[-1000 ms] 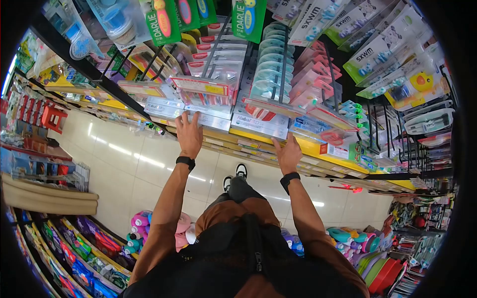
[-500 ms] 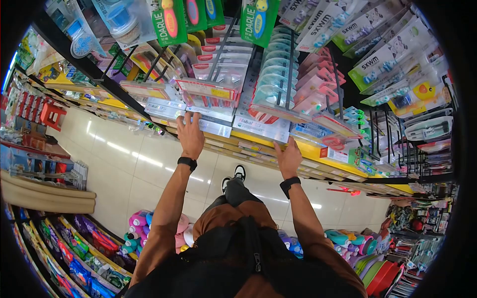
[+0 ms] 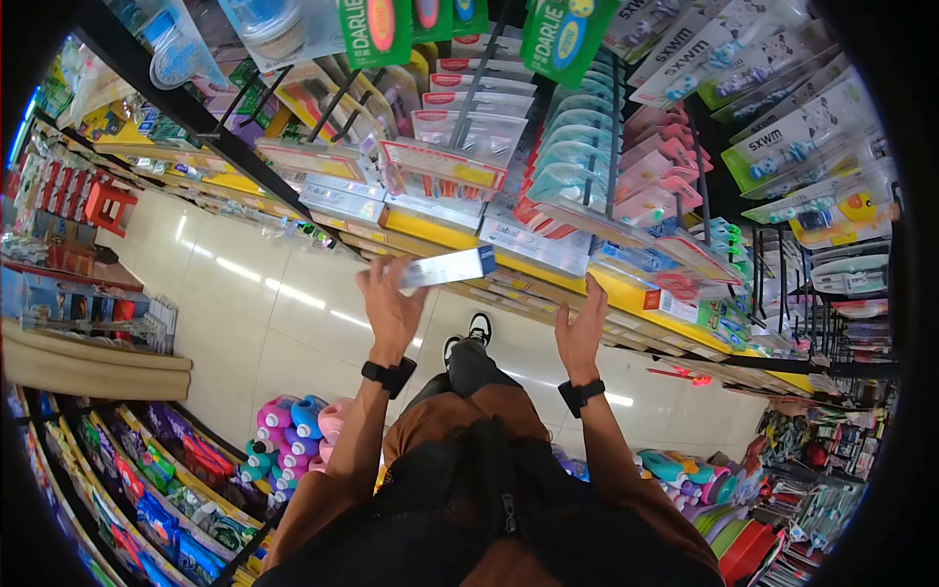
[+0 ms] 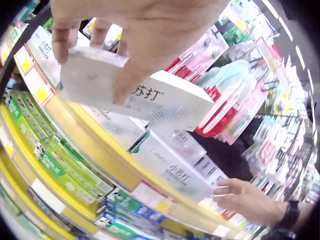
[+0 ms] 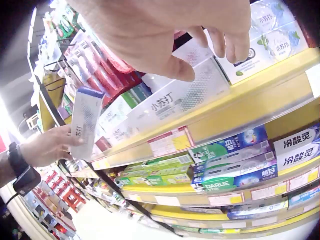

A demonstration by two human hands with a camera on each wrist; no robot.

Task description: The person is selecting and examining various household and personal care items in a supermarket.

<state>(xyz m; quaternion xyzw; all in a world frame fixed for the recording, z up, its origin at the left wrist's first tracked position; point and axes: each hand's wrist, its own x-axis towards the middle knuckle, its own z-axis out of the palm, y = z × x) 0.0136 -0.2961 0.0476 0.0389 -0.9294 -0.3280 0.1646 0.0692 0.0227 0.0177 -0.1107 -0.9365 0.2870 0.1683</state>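
While, in the head view, the left hand (image 3: 393, 311) pinches a long, white cardboard box (image 3: 442, 270) before a yellow-edged shelf (image 3: 430, 229), the right hand (image 3: 582, 330) is empty, fingers loosely extended. From the left wrist, the smooth, dot-patterned box partly screens clear-and-red plastic toothbrush packs (image 4: 192, 57); from the right wrist, the right hand partly hides a silvery-white carton (image 5: 192, 97) above green-and-blue cardboard boxes (image 5: 230, 178).

Both of the person's forearms (image 3: 357, 426) reach forward. The left hand (image 3: 393, 315) pinches, fingers (image 3: 372, 278) bent opposite the thumb, before the shelf's front edge (image 3: 435, 233); the right hand (image 3: 581, 338) is near that edge, fingers loosely extended, thumb apart.
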